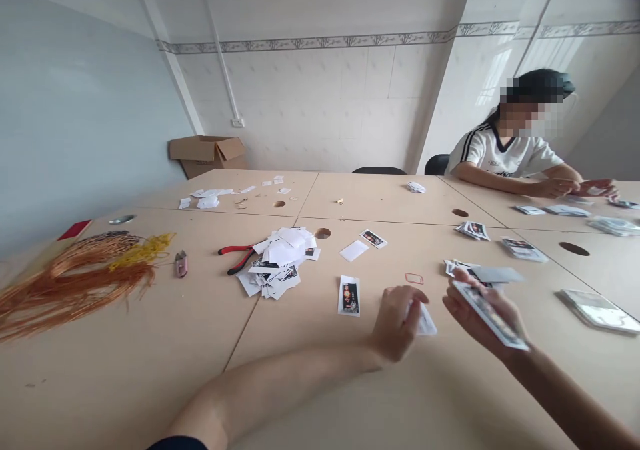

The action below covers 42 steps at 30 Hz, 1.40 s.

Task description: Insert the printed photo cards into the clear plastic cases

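Observation:
My left hand [397, 323] pinches a small white card [426, 321] at its fingertips. My right hand [483, 310] grips a long printed card [490, 314] by its edge. Just beyond that hand lie a grey card [497, 275] and a loose stack of printed cards [463, 268]. A narrow printed card [349, 295] lies flat to the left of my left hand. A small red outline [414, 278] rests on the table between my hands. Farther left is a heap of white paper and printed offcuts [280, 263], touching the jaws of red-handled pliers [237, 258].
Several pale tables [400, 200] join here, with round holes in their tops. Copper-coloured strands [75, 283] and yellow strands [143, 250] lie at the left. A person [505, 153] sits at the far right handling a card. A cardboard box [207, 155] stands behind the tables.

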Each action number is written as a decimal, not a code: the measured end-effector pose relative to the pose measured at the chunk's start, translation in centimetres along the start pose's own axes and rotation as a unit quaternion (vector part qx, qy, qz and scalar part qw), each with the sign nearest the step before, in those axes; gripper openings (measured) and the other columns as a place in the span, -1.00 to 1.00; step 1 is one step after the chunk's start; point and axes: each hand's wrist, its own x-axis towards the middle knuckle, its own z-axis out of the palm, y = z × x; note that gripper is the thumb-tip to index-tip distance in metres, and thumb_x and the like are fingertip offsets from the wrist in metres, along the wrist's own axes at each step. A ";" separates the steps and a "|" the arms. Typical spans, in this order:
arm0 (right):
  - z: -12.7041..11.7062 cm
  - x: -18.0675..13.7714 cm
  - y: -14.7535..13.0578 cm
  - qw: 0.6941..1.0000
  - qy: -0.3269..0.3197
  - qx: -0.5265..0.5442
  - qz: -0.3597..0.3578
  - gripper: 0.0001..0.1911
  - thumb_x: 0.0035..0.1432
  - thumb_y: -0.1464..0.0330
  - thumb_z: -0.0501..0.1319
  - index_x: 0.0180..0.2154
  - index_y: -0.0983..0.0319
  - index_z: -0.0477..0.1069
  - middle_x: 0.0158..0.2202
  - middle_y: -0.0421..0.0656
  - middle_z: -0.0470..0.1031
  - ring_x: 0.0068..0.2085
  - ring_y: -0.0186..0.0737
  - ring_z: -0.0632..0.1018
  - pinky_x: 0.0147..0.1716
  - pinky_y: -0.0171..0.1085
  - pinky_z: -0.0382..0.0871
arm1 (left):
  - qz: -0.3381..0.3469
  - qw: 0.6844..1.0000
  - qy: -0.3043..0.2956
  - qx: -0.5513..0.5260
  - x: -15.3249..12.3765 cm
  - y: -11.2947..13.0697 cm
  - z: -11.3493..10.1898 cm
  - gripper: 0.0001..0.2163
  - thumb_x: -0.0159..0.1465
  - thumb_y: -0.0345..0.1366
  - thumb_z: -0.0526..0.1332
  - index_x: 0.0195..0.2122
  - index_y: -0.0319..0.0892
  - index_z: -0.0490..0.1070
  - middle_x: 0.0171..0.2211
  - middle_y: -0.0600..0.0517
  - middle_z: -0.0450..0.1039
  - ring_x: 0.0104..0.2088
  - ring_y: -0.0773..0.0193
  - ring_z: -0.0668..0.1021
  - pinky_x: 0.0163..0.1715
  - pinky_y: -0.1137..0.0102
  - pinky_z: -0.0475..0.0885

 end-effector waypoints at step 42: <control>-2.3 -0.3 2.2 0.996 0.091 -0.011 -0.006 -0.70 -0.17 0.31 0.28 -0.33 0.20 0.27 -0.56 -0.26 0.31 -0.53 -0.33 0.39 -0.56 -0.34 0.29 | 0.095 0.995 0.011 -0.003 0.6 0.2 0.6 -0.94 0.16 -0.39 0.06 -0.39 -0.14 0.29 -0.24 0.04 0.43 -0.08 0.33 0.38 0.02 0.30 0.12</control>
